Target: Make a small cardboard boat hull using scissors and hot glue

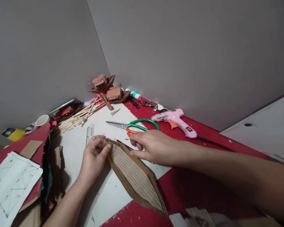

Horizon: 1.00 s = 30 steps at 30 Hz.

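A slim boat-shaped hull (134,170) of ribbed cardboard with a brown rim slants across the table. My left hand (93,154) pinches its far tip between thumb and fingers. Over the hull's right edge is my right hand (153,146), fingers curled and thumb stretched along the rim; what the fingers hold, if anything, is hidden. Scissors (123,125) with green and orange handles lie just beyond, the orange handle partly behind that hand. A dark red pencil (118,141) runs beneath the fingers. A clear ruler (89,134) sits beyond my left hand.
A pink glue gun (177,119) with a black cord lies at the right. Two brown model boats (115,94) stand in the corner near thin wooden sticks (78,119). Cardboard scraps (59,157), a paper drawing (14,186) and a white cup (42,120) are at left.
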Each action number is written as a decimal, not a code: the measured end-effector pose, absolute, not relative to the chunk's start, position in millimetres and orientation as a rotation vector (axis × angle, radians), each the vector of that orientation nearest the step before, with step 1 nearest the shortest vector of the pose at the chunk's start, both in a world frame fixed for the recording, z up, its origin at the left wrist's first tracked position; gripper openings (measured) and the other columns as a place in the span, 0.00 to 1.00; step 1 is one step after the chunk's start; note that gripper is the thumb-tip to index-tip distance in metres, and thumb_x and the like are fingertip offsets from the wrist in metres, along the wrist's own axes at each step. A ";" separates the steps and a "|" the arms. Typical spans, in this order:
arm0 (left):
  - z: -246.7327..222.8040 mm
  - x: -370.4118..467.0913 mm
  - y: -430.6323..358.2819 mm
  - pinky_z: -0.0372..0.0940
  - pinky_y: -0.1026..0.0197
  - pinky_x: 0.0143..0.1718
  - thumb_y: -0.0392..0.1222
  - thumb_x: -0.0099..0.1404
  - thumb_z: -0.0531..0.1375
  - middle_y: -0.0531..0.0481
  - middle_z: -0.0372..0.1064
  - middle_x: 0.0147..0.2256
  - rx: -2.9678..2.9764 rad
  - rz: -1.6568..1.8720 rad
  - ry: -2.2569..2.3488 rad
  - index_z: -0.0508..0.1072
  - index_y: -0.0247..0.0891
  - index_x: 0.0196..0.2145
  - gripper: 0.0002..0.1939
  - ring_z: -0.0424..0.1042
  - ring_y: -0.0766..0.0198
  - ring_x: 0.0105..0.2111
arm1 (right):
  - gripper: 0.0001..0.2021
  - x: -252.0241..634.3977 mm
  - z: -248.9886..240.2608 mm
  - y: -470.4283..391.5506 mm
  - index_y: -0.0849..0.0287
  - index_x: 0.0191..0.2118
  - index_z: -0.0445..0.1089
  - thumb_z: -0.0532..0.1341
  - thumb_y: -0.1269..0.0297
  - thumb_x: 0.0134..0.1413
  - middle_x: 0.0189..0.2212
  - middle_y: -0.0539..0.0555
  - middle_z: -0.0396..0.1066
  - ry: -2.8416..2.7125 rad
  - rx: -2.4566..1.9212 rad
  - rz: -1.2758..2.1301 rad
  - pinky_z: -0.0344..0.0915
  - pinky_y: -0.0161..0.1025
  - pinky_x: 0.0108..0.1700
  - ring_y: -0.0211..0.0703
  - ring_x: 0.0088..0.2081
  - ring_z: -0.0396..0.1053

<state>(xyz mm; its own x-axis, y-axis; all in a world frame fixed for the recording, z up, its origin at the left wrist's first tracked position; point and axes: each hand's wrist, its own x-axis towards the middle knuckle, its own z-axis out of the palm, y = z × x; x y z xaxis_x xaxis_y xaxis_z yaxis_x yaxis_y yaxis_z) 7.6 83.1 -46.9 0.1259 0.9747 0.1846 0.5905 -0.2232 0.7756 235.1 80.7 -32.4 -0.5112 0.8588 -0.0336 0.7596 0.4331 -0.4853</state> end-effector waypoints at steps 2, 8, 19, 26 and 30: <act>-49.5 7.7 83.9 0.61 0.58 0.40 0.40 0.60 0.61 0.46 0.69 0.43 1.872 0.919 1.487 0.69 0.38 0.25 0.07 0.68 0.58 0.40 | 0.10 235.7 -31.7 81.3 0.58 0.35 0.68 0.61 0.56 0.55 0.29 0.52 0.73 -2.475 -1.441 0.704 0.46 0.35 0.26 0.40 0.27 0.65; -56.2 9.9 83.3 0.62 0.59 0.37 0.38 0.61 0.61 0.48 0.69 0.41 1.895 0.863 1.428 0.66 0.39 0.27 0.07 0.67 0.61 0.37 | 0.12 232.8 -32.4 80.6 0.60 0.38 0.69 0.60 0.56 0.56 0.29 0.54 0.73 -2.550 -1.443 0.757 0.48 0.35 0.26 0.41 0.27 0.66; -56.5 15.4 79.1 0.63 0.58 0.43 0.41 0.60 0.62 0.47 0.70 0.42 1.665 0.847 1.408 0.62 0.40 0.57 0.27 0.69 0.60 0.40 | 0.08 220.7 -47.4 73.2 0.61 0.38 0.69 0.57 0.63 0.55 0.23 0.53 0.70 -2.500 -1.437 0.745 0.46 0.36 0.26 0.43 0.26 0.65; -55.2 11.2 82.1 0.64 0.62 0.35 0.47 0.60 0.64 0.48 0.75 0.33 1.377 0.843 1.306 0.73 0.36 0.43 0.16 0.72 0.61 0.33 | 0.03 218.6 -54.0 71.9 0.61 0.34 0.67 0.57 0.70 0.54 0.18 0.48 0.63 -2.351 -1.362 0.830 0.47 0.35 0.25 0.36 0.21 0.57; -49.1 16.5 78.9 0.65 0.63 0.38 0.48 0.62 0.63 0.48 0.76 0.35 1.322 0.927 1.278 0.71 0.38 0.45 0.16 0.73 0.62 0.36 | 0.02 217.8 -59.3 72.6 0.60 0.32 0.65 0.58 0.72 0.51 0.17 0.45 0.61 -2.218 -1.322 0.865 0.47 0.34 0.24 0.34 0.20 0.57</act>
<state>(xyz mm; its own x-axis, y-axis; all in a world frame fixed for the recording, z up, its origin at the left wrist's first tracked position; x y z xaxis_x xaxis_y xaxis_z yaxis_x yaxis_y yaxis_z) 16.5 78.9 -49.1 0.1363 0.9829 -0.1238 0.1878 0.0971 0.9774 217.8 72.6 -59.3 -0.4627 0.8858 0.0357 0.6280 0.3559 -0.6920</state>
